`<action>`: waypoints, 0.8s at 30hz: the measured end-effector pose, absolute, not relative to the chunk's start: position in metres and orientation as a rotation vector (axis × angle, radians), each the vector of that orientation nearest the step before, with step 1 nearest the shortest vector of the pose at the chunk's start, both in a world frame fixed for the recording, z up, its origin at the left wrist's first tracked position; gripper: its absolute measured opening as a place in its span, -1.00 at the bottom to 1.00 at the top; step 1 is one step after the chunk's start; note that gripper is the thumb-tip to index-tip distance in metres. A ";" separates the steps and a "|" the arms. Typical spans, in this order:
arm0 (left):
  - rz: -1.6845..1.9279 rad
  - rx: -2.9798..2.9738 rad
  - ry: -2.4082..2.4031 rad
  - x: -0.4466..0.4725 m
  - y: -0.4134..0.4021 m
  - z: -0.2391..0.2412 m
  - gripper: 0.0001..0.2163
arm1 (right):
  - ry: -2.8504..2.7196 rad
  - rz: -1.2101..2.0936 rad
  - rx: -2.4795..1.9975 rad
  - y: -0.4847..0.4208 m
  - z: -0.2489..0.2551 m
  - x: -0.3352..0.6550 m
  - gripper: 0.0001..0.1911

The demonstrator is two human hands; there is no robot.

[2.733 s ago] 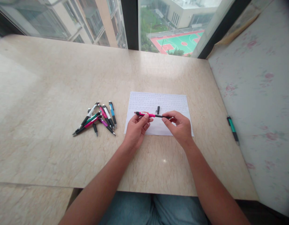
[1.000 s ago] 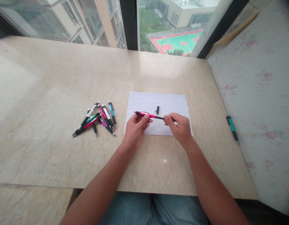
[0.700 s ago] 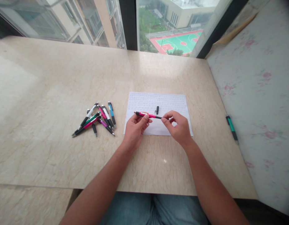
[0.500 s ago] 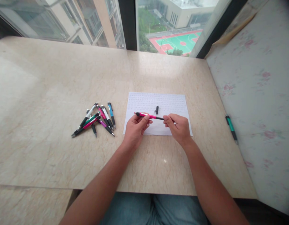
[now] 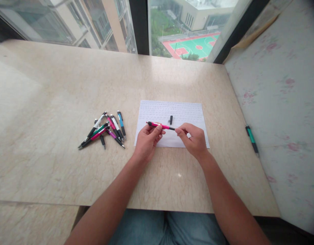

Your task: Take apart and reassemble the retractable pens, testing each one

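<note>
Over the sheet of paper [image 5: 172, 139], a pink ballpoint pen [image 5: 164, 127] lies nearly level between my hands. My left hand [image 5: 146, 140] is closed around the pink barrel, thumb on top, with the clicker end to the left. A thin black end [image 5: 171, 129] sticks out of the barrel on the right. My right hand [image 5: 195, 137] pinches it between thumb and forefinger; its far tip is hidden by the fingers. Just beyond the pen, a short black grip sleeve [image 5: 171, 119] rests on the paper, with a tiny metallic piece [image 5: 168, 121] beside it.
To the left lies a loose pile of several pens [image 5: 98, 131] in white, green, pink and purple, with a blue pen [image 5: 121, 124] at its edge. A green pen [image 5: 251, 139] lies by the wall on the right. Windows [image 5: 182, 30] border the far side of the countertop [image 5: 70, 170].
My right hand has shifted slightly left toward the pink barrel, and less of the thin black end shows. My left hand has stayed put.
</note>
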State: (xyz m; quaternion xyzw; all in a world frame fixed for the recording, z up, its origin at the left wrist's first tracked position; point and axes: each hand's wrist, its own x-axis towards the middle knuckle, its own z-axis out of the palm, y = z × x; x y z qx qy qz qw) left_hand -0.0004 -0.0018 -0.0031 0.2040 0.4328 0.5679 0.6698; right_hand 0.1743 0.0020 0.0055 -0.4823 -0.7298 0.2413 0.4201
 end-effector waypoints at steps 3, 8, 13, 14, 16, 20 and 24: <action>1.277 0.463 0.961 0.000 -0.002 -0.003 -0.77 | -1.827 0.643 -1.239 0.002 0.005 0.175 -0.64; 1.286 0.461 0.969 -0.001 -0.002 -0.003 -0.78 | -1.808 0.624 -1.214 0.002 0.004 0.173 -0.82; 1.277 0.462 0.972 -0.003 -0.001 -0.004 -0.78 | -1.889 0.543 -1.208 0.002 0.006 0.173 -0.76; 1.272 0.463 0.967 -0.003 -0.001 -0.004 -0.78 | -1.895 0.546 -1.211 0.002 0.007 0.173 -0.72; 1.264 0.464 0.952 -0.003 -0.001 -0.003 -0.77 | -1.886 0.590 -1.234 0.002 0.008 0.174 -0.63; 1.250 0.484 0.937 -0.003 -0.001 -0.003 -0.77 | -1.743 0.888 -1.334 0.002 0.009 0.175 -0.49; 1.227 0.546 0.936 -0.005 -0.001 -0.003 -0.77 | -1.572 1.277 -1.392 0.003 0.008 0.175 -0.38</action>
